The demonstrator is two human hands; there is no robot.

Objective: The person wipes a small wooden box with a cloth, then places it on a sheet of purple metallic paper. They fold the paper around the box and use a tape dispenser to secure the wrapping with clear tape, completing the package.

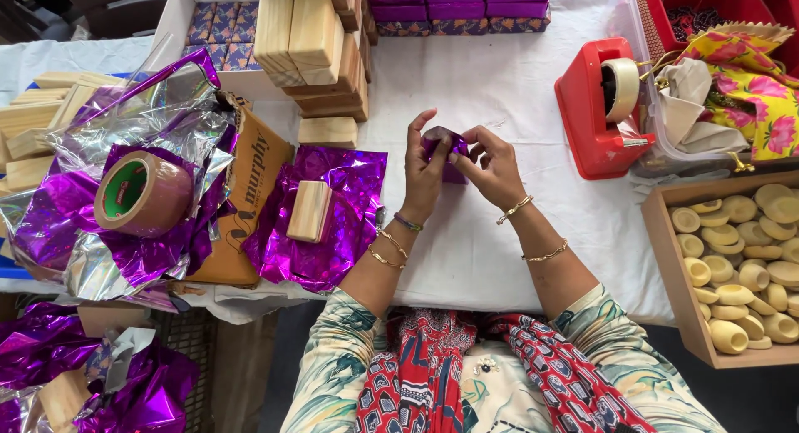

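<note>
Showing a small block wrapped in purple foil [449,146], held just above the white tablecloth [491,92] at the middle of the table, between both hands. The left hand [424,171] grips its near-left side with thumb and bent fingers, one finger lifted free; the right hand [495,168] pinches the foil at the right end, fingertips pressed into the fold. Both hands are thus closed on the same piece.

Judged from the bare wooden block [310,210] lying on a loose purple foil sheet [333,225] just left of the hands, the core is probably rigid, light wood, while the skin is thin metallised film: slippery, easily creased, liable to tear at corners and to spring open where a fold is let go. A sound hold would lie across the flat faces, with fingertips kept on the folded end flaps rather than on the sharp edges.

Further left, a roll of brown tape [143,193] rests on crumpled foil [75,233] with a flat brown carton beside it. Stacked plain blocks [312,46] stand behind, and finished purple boxes [458,4] line the far edge. To the right sit a red tape dispenser [595,108], a floral cloth [749,83], and a wooden tray [657,233] of pale round pieces [741,258].
</note>
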